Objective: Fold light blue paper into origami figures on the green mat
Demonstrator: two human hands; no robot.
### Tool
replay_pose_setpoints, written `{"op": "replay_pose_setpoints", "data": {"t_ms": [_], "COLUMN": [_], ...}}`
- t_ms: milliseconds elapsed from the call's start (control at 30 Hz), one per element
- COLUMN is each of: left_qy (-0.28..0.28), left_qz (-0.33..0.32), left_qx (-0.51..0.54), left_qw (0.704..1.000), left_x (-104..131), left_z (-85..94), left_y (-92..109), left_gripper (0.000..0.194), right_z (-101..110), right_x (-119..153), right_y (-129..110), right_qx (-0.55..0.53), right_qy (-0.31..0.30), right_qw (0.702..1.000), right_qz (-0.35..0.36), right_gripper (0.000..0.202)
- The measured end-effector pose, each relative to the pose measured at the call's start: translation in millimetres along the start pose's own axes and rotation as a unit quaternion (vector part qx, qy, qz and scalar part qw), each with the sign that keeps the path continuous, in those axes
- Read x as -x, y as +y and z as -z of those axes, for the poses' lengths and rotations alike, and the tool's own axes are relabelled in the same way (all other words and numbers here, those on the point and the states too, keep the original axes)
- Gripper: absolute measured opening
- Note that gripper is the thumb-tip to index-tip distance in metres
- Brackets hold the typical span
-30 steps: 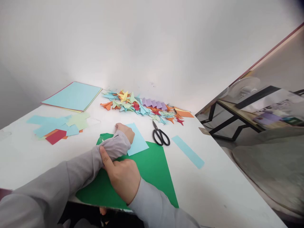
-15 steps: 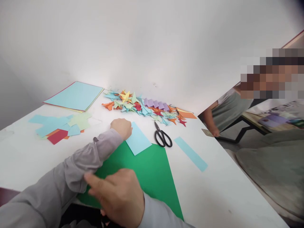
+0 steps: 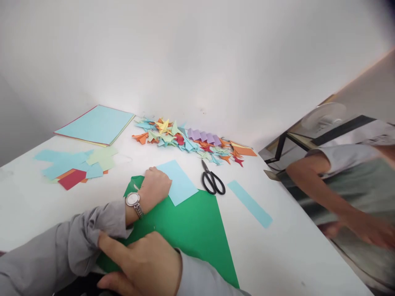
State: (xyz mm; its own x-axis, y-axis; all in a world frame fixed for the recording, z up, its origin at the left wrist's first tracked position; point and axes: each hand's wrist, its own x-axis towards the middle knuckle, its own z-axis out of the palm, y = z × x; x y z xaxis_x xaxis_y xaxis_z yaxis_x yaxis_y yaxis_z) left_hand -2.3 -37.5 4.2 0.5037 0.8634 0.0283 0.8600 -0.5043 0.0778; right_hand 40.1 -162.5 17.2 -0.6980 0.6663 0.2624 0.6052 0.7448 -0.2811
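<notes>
My left hand (image 3: 156, 183) rests as a loose fist at the left edge of a light blue paper piece (image 3: 180, 185), over a large green sheet (image 3: 185, 230). Its wrist wears a silver watch (image 3: 133, 199). Lower down, my right hand (image 3: 148, 261) has its index finger against the rolled grey left sleeve (image 3: 80, 246), thumb held apart below. Black-handled scissors (image 3: 212, 181) lie right of the blue piece, and beyond them is a light blue strip (image 3: 250, 204).
Small folded paper shapes (image 3: 185, 142) are heaped along the wall. At the left are a stack of coloured sheets (image 3: 97, 123) and scattered cut pieces (image 3: 72, 179). Another person's arm (image 3: 327, 185) shows past the table's right edge.
The left sleeve has slid back towards the elbow, uncovering the watch. My right hand has shifted slightly left and down, its thumb now apart. The other person at the right has moved.
</notes>
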Motion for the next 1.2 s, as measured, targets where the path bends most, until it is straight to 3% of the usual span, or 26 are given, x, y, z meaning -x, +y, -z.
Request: {"op": "replay_pose_setpoints", "data": {"t_ms": [133, 233, 333, 500, 667, 800, 933, 1067, 1200], "left_qy": [0.06, 0.061, 0.037, -0.025, -0.053, -0.092, -0.077, -0.062, -0.063], "left_qz": [-0.005, -0.009, 0.006, 0.034, 0.049, 0.057, 0.067, 0.05, 0.041], "left_qx": [-0.075, -0.087, -0.084, -0.093, -0.117, -0.092, -0.056, -0.092, -0.121], "left_qw": [0.995, 0.994, 0.996, 0.995, 0.99, 0.99, 0.993, 0.993, 0.99], "left_x": [9, 11, 9, 3, -2, -3, -3, 0, 2], "left_z": [-4.9, -5.8, -5.2, -7.8, -7.1, -1.6, -2.2, -9.2, -13.3], "left_y": [-5, -5, -1, 7, 17, 20, 17, 16, 17], "left_gripper": [0.044, 0.044, 0.044, 0.047, 0.044, 0.045, 0.045, 0.043, 0.042], "right_z": [22, 31, 33, 22, 2, 2, 13, 21, 22], "right_x": [19, 30, 30, 15, 2, 1, 11, 20, 17], "right_y": [41, 81, 100, 69, 37, 36, 41, 46, 48], "right_qx": [-0.088, -0.022, 0.023, 0.065, 0.144, 0.101, 0.067, 0.022, 0.037], "right_qy": [0.052, 0.172, 0.183, 0.137, 0.165, 0.143, 0.127, 0.134, 0.132], "right_qw": [0.994, 0.983, 0.982, 0.988, 0.976, 0.985, 0.989, 0.991, 0.99], "right_qz": [0.032, -0.057, -0.048, 0.04, 0.007, -0.003, -0.021, -0.002, -0.027], "right_gripper": [0.037, 0.024, 0.024, 0.031, 0.057, 0.067, 0.052, 0.038, 0.045]}}
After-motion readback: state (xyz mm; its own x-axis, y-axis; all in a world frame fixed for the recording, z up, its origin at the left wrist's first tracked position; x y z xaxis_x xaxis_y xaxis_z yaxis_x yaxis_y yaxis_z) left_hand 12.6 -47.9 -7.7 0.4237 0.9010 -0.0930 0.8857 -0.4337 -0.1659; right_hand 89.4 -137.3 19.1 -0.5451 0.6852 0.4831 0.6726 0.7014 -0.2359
